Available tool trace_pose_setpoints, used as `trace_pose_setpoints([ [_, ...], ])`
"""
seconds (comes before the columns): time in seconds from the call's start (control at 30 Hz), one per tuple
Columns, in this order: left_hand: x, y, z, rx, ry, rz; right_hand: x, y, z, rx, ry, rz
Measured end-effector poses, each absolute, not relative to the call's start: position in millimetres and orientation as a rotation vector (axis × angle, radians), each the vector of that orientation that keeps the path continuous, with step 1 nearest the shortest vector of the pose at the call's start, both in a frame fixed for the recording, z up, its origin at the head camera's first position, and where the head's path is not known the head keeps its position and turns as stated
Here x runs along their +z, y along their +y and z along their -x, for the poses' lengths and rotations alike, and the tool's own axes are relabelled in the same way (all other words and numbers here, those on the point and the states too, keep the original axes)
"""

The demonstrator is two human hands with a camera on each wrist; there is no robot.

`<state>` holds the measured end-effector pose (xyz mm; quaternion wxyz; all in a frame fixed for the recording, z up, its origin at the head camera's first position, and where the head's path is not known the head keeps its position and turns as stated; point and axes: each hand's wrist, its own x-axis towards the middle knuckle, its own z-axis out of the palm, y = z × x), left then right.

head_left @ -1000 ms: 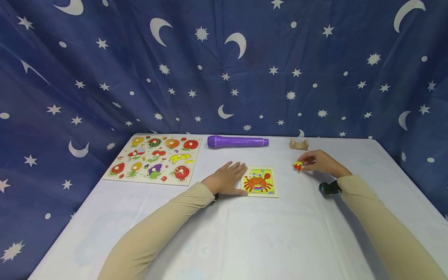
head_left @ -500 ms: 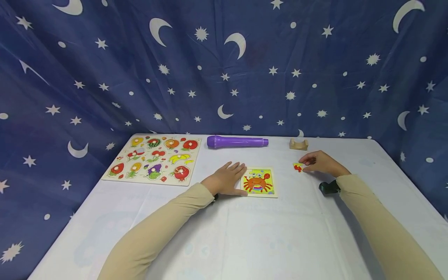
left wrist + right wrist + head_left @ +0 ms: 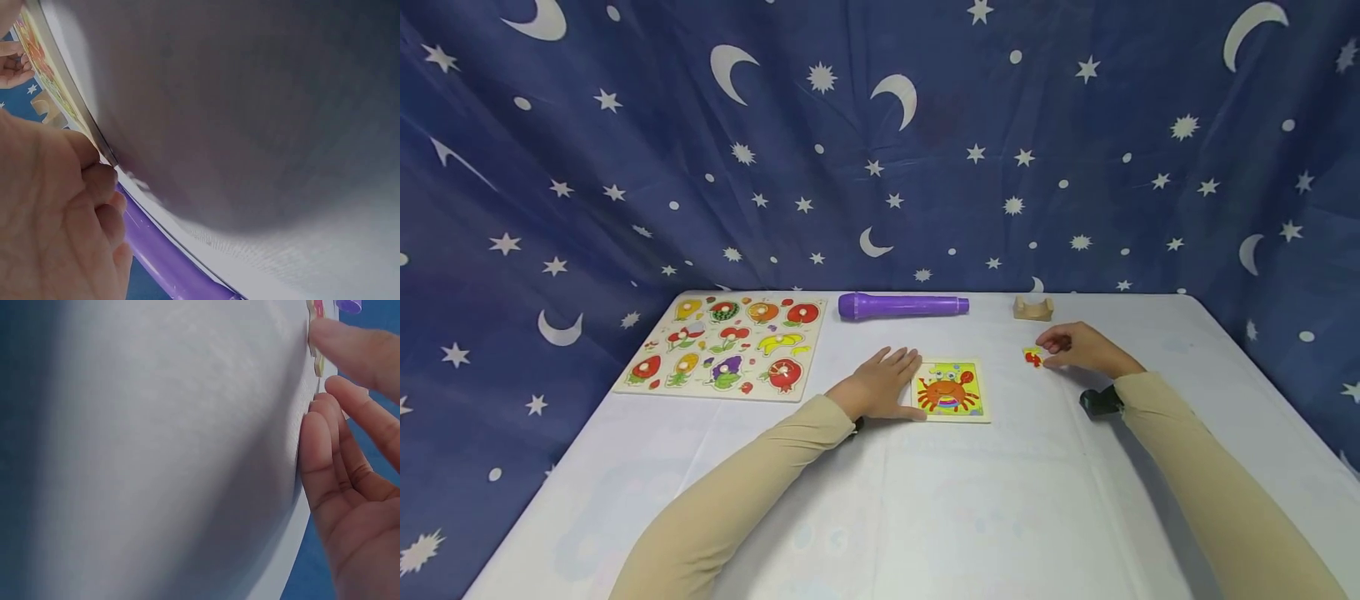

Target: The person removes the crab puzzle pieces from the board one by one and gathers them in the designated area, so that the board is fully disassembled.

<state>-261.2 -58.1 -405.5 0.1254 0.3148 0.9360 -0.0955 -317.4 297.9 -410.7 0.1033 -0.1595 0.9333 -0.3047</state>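
Observation:
A small square puzzle (image 3: 951,392) with an orange crab on yellow lies flat in the middle of the table in the head view. My left hand (image 3: 880,385) rests at its left edge, fingers extended and thumb by the near corner. Right of it, a small red and yellow puzzle piece (image 3: 1032,357) lies flat on the white cloth. My right hand (image 3: 1084,348) is beside this piece. In the right wrist view the thumb (image 3: 350,347) touches the piece's edge, while the loosely bent index finger stands apart from it.
A wooden fruit puzzle board (image 3: 760,392) lies at the back left. A purple toy microphone (image 3: 902,306) lies along the table's back edge, with a small notched wooden block (image 3: 1033,309) to its right. A blue star-patterned curtain (image 3: 955,125) hangs behind.
The puzzle piece, pinched and tilted in my right hand a second ago, now lies flat, and the fingers have parted. My left hand keeps its place. The head view has shifted slightly.

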Motion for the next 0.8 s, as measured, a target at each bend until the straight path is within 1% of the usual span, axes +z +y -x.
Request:
trace_pose_setpoints([
  [0.17,-406,-58,261,-0.28,2.742,-0.908,-408,298,314,-0.964,2.767,0.457],
  [0.3,-406,-58,260,-0.286,2.737,-0.901,-399,286,309,-0.991,2.758,0.495],
  [0.57,-408,-58,262,-0.26,2.727,-0.902,-390,234,299,-1.05,2.65,0.659],
  [0.8,-409,-58,263,-0.278,2.742,-0.909,-399,190,300,-0.99,2.587,0.78],
])
